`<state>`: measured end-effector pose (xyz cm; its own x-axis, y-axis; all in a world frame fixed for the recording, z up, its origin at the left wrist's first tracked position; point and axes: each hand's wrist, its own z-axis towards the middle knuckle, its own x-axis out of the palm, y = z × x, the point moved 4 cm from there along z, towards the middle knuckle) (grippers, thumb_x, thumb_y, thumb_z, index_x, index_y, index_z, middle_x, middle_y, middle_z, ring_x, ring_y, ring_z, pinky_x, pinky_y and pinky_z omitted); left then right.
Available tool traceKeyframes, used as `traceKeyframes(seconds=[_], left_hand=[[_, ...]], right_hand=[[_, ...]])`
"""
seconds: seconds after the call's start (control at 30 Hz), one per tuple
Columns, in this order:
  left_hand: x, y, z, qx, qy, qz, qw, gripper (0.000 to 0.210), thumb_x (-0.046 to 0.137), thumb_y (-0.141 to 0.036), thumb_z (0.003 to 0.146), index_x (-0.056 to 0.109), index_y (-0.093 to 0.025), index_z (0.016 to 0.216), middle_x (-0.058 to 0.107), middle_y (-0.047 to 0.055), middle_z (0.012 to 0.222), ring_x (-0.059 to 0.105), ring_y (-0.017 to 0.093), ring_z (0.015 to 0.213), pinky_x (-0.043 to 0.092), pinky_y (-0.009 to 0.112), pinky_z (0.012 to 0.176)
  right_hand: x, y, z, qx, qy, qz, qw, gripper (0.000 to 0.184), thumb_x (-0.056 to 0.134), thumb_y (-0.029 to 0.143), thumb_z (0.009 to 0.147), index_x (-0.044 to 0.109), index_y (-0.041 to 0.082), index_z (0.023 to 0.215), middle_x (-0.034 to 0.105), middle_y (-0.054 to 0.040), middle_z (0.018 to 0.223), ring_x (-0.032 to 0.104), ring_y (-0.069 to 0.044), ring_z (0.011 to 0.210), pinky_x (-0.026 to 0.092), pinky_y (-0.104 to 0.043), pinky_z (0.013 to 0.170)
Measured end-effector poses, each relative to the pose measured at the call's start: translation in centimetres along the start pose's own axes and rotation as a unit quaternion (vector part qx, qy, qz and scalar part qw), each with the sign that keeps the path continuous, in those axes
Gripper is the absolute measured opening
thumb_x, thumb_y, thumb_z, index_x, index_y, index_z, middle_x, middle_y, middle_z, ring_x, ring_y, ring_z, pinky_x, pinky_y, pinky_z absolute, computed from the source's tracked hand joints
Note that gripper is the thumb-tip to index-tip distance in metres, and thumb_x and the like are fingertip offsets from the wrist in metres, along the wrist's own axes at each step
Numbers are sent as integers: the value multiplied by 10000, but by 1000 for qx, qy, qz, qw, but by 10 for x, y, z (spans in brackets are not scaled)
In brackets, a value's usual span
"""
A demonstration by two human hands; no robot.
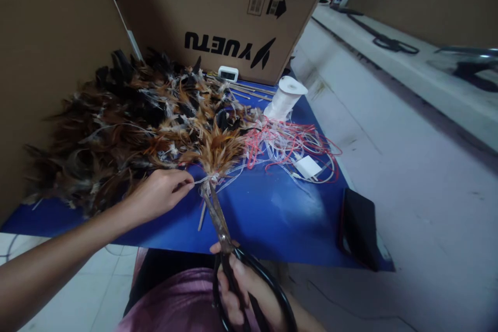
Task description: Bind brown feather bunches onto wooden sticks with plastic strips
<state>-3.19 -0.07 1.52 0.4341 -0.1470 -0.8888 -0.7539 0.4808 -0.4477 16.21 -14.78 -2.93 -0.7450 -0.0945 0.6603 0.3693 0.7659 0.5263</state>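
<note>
Fanning out in pointed golden-brown tufts, one feather bundle (pixel 221 148) lies near the front of the blue tabletop (pixel 272 218), against a big heap of brown and black feathers (pixel 132 114). Its base is pale and messy, bound with translucent strands, and one thin wooden stick (pixel 201 216) shows just below it. The left hand (pixel 165 194) pinches a thin whitish string (pixel 199 180) running to that binding. The right hand (pixel 257 284) is wrapped around the black looped handles of one large pair of dark metal scissors (pixel 222 237), whose slightly parted blade tips are at the bundle's base.

Beyond are one white thread spool (pixel 283 101), one small white digital display (pixel 227 73), one white plug block (pixel 308 167) and one black phone (pixel 358 225). Several slim wooden sticks (pixel 249 89) lie at the back; red and clear strips (pixel 288 137) form a tangle too dense to count. One brown cardboard box (pixel 218 5) stands behind.
</note>
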Motion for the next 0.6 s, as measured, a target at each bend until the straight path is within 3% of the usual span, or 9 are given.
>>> traceKeyframes(seconds=[0.47, 0.6], left_hand=[[6, -5, -2, 36, 7, 7, 999, 225, 441, -280, 924, 649, -196, 901, 699, 27, 825, 659, 150, 725, 476, 253, 698], [9, -4, -3, 42, 3, 11, 999, 220, 439, -272, 926, 640, -188, 891, 691, 31, 822, 658, 156, 730, 481, 263, 704]], right_hand=[[20, 38, 27, 39, -25, -91, 995, 580, 615, 680, 714, 501, 208, 1031, 440, 59, 678, 346, -23, 443, 282, -138, 367], [20, 43, 31, 45, -34, -103, 993, 531, 561, 676, 764, 507, 225, 1040, 420, 61, 703, 321, -13, 446, 275, -118, 361]])
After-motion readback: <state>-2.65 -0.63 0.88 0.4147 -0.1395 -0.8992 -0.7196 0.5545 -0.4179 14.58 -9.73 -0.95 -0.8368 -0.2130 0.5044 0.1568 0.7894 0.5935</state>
